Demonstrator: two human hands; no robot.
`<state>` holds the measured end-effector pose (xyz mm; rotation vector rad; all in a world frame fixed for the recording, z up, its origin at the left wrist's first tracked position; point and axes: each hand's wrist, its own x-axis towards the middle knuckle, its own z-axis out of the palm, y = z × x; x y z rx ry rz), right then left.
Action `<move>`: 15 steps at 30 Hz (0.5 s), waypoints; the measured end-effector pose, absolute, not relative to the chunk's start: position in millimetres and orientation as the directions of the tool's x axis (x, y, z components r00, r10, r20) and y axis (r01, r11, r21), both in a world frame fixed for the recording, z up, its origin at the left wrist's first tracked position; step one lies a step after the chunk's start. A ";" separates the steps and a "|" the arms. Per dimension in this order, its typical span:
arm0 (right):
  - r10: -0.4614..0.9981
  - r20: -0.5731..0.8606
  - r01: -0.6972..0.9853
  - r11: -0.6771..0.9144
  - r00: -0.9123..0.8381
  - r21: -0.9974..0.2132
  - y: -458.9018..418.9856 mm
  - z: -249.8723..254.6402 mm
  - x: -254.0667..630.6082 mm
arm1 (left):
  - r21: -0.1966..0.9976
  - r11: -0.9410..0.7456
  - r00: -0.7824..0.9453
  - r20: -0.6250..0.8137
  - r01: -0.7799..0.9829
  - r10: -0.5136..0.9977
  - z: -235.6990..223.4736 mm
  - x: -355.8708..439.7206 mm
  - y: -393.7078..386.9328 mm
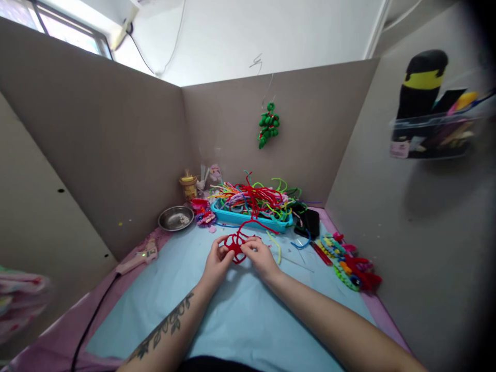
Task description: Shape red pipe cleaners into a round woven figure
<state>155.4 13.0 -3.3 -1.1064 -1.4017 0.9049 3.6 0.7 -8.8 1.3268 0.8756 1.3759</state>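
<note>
My left hand [216, 262] and my right hand [260, 257] meet over the middle of a light blue mat [232, 320]. Both pinch a red pipe-cleaner shape [234, 243] bent into loops, held just above the mat. A red strand runs from it up to a turquoise tray [250, 217] heaped with pipe cleaners of many colours. The fingers of both hands are curled round the red loops.
A pink glue gun [136, 260] with a black cord lies at the left. A metal bowl [175, 217], a black phone [310, 222] and finished colourful pipe-cleaner pieces [349, 263] ring the mat. Cardboard walls enclose the desk; a green ornament [268, 125] hangs on the back wall.
</note>
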 end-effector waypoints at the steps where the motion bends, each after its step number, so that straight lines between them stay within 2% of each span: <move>1: 0.954 0.298 0.153 0.291 0.024 -0.944 13.2 -0.5 156.8 | 0.954 -0.243 0.090 0.261 -0.176 0.961 -8.5 3.3 1.2; 5: 0.935 0.353 0.251 0.348 -0.027 -0.903 12.6 9.8 161.3 | 0.953 -0.250 0.107 0.271 -0.173 0.957 -8.9 2.3 2.3; 10: 0.947 0.305 0.359 0.320 -0.098 -0.877 11.5 11.5 161.7 | 0.958 -0.276 0.182 0.285 -0.075 0.941 -13.0 2.4 0.1; 15: 0.949 0.280 0.322 0.314 -0.147 -0.893 13.7 2.5 157.8 | 0.944 -0.326 0.172 0.313 0.051 0.934 -14.0 3.3 -3.0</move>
